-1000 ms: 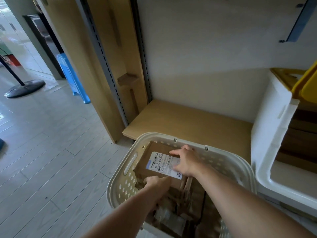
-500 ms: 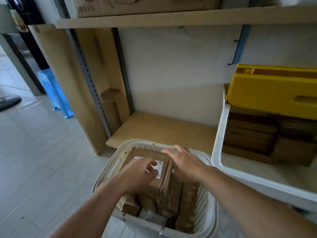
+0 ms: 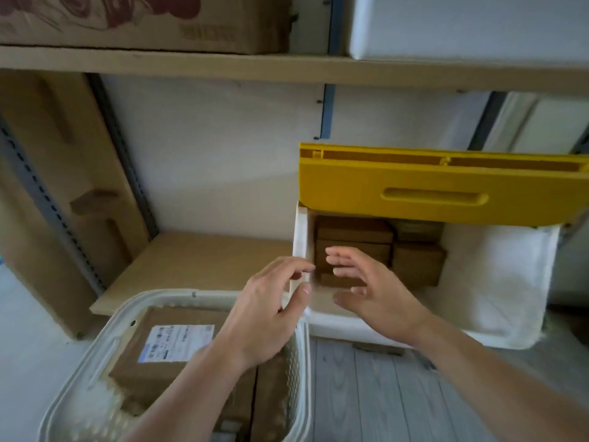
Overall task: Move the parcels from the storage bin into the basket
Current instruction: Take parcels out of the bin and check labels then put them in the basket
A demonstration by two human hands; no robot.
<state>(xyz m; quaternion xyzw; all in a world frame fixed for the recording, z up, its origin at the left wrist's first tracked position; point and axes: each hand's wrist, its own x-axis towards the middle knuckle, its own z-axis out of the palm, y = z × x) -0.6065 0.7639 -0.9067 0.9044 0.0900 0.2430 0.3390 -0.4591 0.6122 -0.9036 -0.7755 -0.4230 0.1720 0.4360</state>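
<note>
A white storage bin with a raised yellow lid sits on the low shelf at the right. Several brown cardboard parcels are stacked at its back left. The white perforated basket stands on the floor at lower left, holding brown parcels; the top one carries a white label. My right hand is inside the bin's opening, fingers spread, just in front of the parcels. My left hand hovers empty at the bin's left wall, above the basket's right rim.
A wooden shelf board runs left of the bin, with a wooden upright and metal rail at far left. An upper shelf holds a cardboard box and a white bin. Grey plank floor lies below.
Both hands have left the labelled parcel in the basket and moved up and right to the storage bin. The view has swung up and right.
</note>
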